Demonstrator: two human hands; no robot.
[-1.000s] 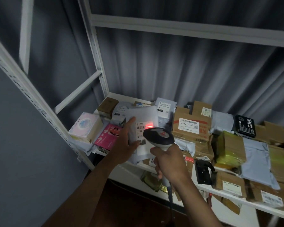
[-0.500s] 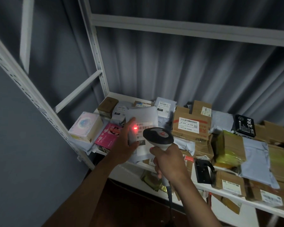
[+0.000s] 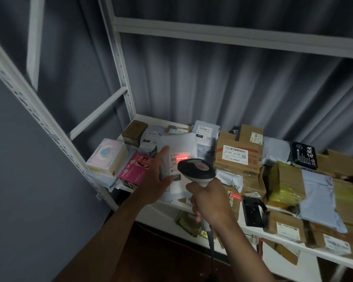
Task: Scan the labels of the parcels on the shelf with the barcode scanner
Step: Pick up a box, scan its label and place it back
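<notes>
Head view, left hand (image 3: pixel 155 180) gripping flat white mailer (image 3: pixel 179 145), right hand (image 3: pixel 210 202) clutching rounded grey scanner (image 3: pixel 196 169), red beam on label (image 3: pixel 176 161)

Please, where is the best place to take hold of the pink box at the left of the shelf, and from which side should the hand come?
Probably grip the pink box by its near edge, which sticks out toward the shelf front, coming from the front. The pale tissue box crowds its left side, and the left hand with the white parcel blocks its right.
</notes>
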